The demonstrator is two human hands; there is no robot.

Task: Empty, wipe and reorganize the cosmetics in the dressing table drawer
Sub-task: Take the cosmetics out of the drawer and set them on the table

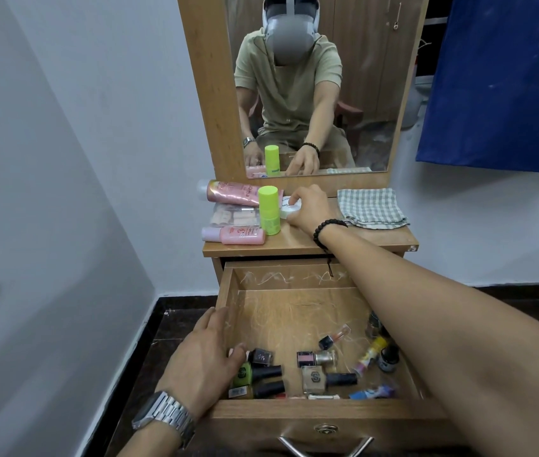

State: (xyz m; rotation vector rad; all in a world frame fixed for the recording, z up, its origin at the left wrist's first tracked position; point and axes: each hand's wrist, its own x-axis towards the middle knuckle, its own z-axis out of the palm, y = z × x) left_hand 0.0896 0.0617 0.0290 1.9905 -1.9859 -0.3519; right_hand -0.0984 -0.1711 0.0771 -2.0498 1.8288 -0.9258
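Wooden tabletop [343, 240] bears bottles [268, 209], seemingly a jar [289, 209], checked cloth [372, 207].

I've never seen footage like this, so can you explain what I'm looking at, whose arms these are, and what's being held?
This is one picture from a camera worn on a person's head, looking forward and down, so the two arms are the wearer's own. The mirror shows that same person seated, headset on.

The right hand, with a bead bracelet, reaches to the dressing table top and its fingers grip a round white jar. Beside it stand a green bottle, pink bottles and a folded checked cloth.

The left hand, wearing a metal watch, rests on the left edge of the open drawer, fingers touching a small bottle. Nail polish bottles lie inside.
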